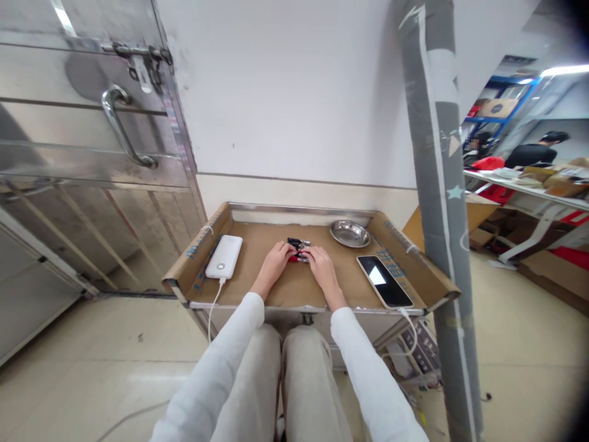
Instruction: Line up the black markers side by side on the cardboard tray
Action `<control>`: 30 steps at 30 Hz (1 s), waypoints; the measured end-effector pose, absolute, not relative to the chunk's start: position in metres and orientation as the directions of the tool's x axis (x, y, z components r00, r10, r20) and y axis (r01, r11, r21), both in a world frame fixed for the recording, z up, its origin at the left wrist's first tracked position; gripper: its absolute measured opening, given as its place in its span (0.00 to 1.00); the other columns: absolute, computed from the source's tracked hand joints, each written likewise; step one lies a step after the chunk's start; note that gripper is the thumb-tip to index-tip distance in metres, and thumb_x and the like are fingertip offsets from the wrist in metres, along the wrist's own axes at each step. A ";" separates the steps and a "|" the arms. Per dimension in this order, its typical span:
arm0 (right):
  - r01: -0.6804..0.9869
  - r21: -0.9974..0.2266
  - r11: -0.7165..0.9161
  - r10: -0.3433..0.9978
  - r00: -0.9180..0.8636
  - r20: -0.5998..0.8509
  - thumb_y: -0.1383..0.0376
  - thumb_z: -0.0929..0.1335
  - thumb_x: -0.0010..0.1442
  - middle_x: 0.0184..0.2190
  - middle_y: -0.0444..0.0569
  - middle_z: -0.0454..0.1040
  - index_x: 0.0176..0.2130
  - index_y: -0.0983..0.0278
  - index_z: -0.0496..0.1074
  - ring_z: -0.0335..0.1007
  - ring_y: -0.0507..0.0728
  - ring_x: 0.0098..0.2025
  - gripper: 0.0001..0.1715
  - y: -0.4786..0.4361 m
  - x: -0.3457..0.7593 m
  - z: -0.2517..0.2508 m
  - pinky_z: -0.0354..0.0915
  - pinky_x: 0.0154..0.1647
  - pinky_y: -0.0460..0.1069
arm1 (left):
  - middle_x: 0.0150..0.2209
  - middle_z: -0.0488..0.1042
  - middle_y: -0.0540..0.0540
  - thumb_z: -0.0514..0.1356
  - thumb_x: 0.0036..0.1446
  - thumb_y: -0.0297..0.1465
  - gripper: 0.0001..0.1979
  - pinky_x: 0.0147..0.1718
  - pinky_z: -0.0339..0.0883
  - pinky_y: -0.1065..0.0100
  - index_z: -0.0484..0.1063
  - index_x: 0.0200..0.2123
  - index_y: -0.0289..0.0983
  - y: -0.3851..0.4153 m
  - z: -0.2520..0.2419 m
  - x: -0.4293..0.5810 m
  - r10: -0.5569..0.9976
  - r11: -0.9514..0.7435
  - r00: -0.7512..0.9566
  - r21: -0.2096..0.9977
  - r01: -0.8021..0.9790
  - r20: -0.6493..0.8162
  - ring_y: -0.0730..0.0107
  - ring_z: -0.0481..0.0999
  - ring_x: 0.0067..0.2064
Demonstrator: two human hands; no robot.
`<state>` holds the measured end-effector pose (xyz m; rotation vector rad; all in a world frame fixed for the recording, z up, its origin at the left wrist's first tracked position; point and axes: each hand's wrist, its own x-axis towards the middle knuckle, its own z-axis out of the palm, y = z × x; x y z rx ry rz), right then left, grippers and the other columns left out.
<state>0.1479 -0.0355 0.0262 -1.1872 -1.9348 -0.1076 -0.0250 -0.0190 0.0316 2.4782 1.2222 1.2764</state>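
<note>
red pieces [298, 258] in tray [294, 290], touched by left hand [275, 261] and right hand [323, 265].

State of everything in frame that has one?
left hand: on small red-and-black parts, grip unclear
right hand: same
power bank: flat, cable plugged in
phone: face up, bright patch on screen
metal dish: upright, looks empty
steel door: shut

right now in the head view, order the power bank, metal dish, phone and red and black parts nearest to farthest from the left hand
From the left hand:
1. red and black parts, at its fingertips
2. power bank, to its left
3. metal dish, back right
4. phone, far right, beyond the right hand
</note>
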 end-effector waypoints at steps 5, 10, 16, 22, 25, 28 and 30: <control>0.752 -0.338 0.566 0.699 -0.220 0.681 0.63 0.59 0.65 0.36 0.50 0.75 0.40 0.61 0.72 0.68 0.57 0.40 0.13 -0.036 0.146 0.025 0.63 0.45 0.51 | 0.38 0.69 0.45 0.51 0.62 0.30 0.06 0.44 0.65 0.65 0.66 0.37 0.38 -0.018 0.032 -0.025 0.707 -0.664 0.326 0.430 0.611 0.627 0.67 0.70 0.42; 0.718 -0.355 0.599 0.703 -0.259 0.663 0.65 0.59 0.64 0.42 0.51 0.74 0.46 0.63 0.70 0.68 0.57 0.44 0.14 -0.037 0.143 0.025 0.63 0.48 0.52 | 0.39 0.70 0.46 0.50 0.62 0.30 0.05 0.43 0.65 0.66 0.66 0.38 0.38 -0.019 0.031 -0.024 0.713 -0.684 0.380 0.465 0.562 0.589 0.69 0.70 0.41; 0.708 -0.388 0.590 0.718 -0.240 0.654 0.65 0.60 0.63 0.38 0.49 0.74 0.42 0.59 0.74 0.68 0.57 0.42 0.15 -0.037 0.147 0.025 0.64 0.46 0.52 | 0.37 0.72 0.47 0.54 0.59 0.32 0.06 0.41 0.65 0.66 0.64 0.41 0.39 -0.019 0.028 -0.024 0.737 -0.669 0.389 0.519 0.531 0.552 0.68 0.71 0.39; 0.733 -0.467 0.495 0.716 -0.039 0.697 0.63 0.60 0.64 0.39 0.48 0.76 0.40 0.59 0.75 0.68 0.57 0.41 0.16 -0.039 0.157 0.026 0.62 0.47 0.52 | 0.40 0.72 0.46 0.58 0.56 0.37 0.08 0.46 0.61 0.60 0.70 0.37 0.40 -0.021 0.034 -0.023 0.693 -0.712 0.523 0.357 0.605 0.496 0.63 0.69 0.44; 0.756 -0.487 0.437 0.720 0.031 0.693 0.62 0.59 0.64 0.39 0.48 0.77 0.40 0.60 0.75 0.68 0.57 0.40 0.16 -0.040 0.159 0.025 0.61 0.46 0.51 | 0.37 0.73 0.46 0.57 0.57 0.36 0.08 0.45 0.62 0.62 0.72 0.34 0.40 -0.020 0.034 -0.023 0.668 -0.739 0.556 0.351 0.575 0.495 0.65 0.69 0.42; 0.779 -0.477 0.408 0.719 0.048 0.693 0.61 0.59 0.65 0.39 0.48 0.77 0.40 0.61 0.75 0.68 0.57 0.40 0.17 -0.041 0.158 0.024 0.60 0.45 0.51 | 0.36 0.73 0.45 0.55 0.59 0.35 0.08 0.44 0.62 0.63 0.72 0.35 0.38 -0.018 0.034 -0.023 0.677 -0.720 0.470 0.376 0.583 0.567 0.66 0.70 0.40; 0.795 -0.440 0.418 0.716 0.010 0.698 0.61 0.59 0.65 0.39 0.49 0.77 0.41 0.61 0.75 0.68 0.57 0.40 0.17 -0.041 0.156 0.025 0.59 0.45 0.51 | 0.37 0.73 0.45 0.54 0.60 0.35 0.09 0.44 0.63 0.62 0.71 0.37 0.38 -0.017 0.033 -0.023 0.679 -0.702 0.416 0.370 0.608 0.605 0.66 0.70 0.39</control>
